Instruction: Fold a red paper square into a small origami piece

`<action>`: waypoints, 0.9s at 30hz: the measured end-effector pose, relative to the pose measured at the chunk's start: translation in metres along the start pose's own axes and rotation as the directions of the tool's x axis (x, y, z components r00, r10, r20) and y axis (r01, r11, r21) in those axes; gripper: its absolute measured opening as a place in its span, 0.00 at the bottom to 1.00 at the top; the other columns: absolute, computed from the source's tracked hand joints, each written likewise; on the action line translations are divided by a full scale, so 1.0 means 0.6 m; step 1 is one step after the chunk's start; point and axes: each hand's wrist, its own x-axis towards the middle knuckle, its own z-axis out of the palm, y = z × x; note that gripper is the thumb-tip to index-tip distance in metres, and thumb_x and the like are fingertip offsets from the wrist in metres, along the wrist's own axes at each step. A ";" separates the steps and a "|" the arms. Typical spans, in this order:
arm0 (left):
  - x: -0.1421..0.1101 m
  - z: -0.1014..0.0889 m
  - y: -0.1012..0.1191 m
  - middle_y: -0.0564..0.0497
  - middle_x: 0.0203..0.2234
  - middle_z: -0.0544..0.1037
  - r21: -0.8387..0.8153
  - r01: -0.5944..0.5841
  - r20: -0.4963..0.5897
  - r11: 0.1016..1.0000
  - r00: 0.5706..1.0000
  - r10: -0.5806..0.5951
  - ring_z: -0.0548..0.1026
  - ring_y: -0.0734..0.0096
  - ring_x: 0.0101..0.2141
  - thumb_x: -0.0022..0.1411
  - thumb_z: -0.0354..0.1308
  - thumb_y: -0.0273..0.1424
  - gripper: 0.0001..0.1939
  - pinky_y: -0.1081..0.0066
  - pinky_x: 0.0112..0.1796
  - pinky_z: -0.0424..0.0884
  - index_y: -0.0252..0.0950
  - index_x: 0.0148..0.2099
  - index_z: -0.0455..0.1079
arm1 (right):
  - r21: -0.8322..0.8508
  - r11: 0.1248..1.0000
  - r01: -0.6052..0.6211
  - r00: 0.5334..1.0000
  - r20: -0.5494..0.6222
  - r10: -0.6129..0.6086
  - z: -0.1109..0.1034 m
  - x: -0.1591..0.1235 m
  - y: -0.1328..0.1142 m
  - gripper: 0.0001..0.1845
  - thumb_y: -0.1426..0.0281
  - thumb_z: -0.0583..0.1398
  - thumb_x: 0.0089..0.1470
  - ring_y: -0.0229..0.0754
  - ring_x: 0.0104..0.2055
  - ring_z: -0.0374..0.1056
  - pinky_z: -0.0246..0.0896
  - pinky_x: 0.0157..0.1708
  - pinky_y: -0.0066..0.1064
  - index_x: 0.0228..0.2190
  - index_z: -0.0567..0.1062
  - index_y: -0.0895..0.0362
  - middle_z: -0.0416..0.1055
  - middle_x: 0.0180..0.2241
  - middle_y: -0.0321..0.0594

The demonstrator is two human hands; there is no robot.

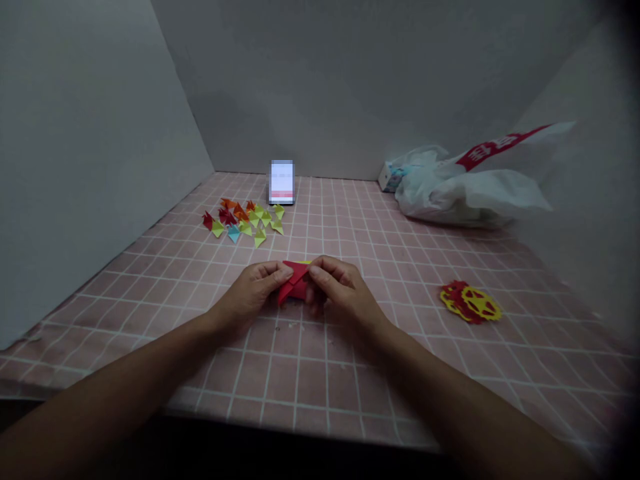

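Between my two hands, above the middle of the table, is a folded piece of red paper (295, 275) with a pointed flap at its lower left. My left hand (257, 285) pinches its left side, thumb on top. At its upper right corner, my right hand (336, 283) grips it between thumb and forefinger. Behind and beneath it, partly hidden by the hands, show a strip of yellow (305, 262) and more red; I cannot tell whether these are separate sheets. Small pale scraps (295, 326) lie on the cloth just in front of the hands.
Several small folded paper figures (244, 220) in red, orange, yellow-green and blue stand at the back left. Behind them a phone (281, 183) is propped upright. A white plastic bag (460, 190) and a box (389, 177) sit back right. Red and yellow cut-out discs (470, 303) lie right.
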 end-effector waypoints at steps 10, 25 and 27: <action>0.000 -0.007 -0.004 0.57 0.22 0.67 0.098 -0.028 -0.011 0.995 1.000 0.030 0.62 0.77 0.24 0.60 0.62 0.39 0.16 0.75 0.28 0.61 0.35 0.27 0.64 | -0.196 0.978 0.069 0.996 -0.044 -0.079 0.002 -0.001 -0.005 0.04 0.69 0.57 0.53 0.36 0.24 0.62 0.56 0.25 0.28 0.28 0.70 0.54 0.67 0.22 0.33; -0.003 -0.004 0.001 0.54 0.28 0.75 0.374 -0.189 -0.015 0.908 0.978 0.209 0.69 0.73 0.29 0.61 0.62 0.38 0.10 0.73 0.33 0.65 0.35 0.34 0.74 | -0.261 0.965 0.024 0.995 -0.083 -0.047 0.001 0.000 -0.004 0.07 0.71 0.56 0.48 0.35 0.22 0.59 0.51 0.22 0.27 0.20 0.68 0.55 0.64 0.18 0.33; -0.003 -0.005 0.001 0.53 0.28 0.75 0.383 -0.203 -0.008 0.901 0.975 0.223 0.70 0.73 0.29 0.62 0.61 0.37 0.10 0.73 0.34 0.66 0.35 0.34 0.74 | -0.206 0.978 -0.013 0.997 -0.081 -0.003 0.002 -0.001 -0.006 0.07 0.71 0.56 0.48 0.35 0.20 0.60 0.52 0.20 0.27 0.20 0.68 0.55 0.65 0.17 0.33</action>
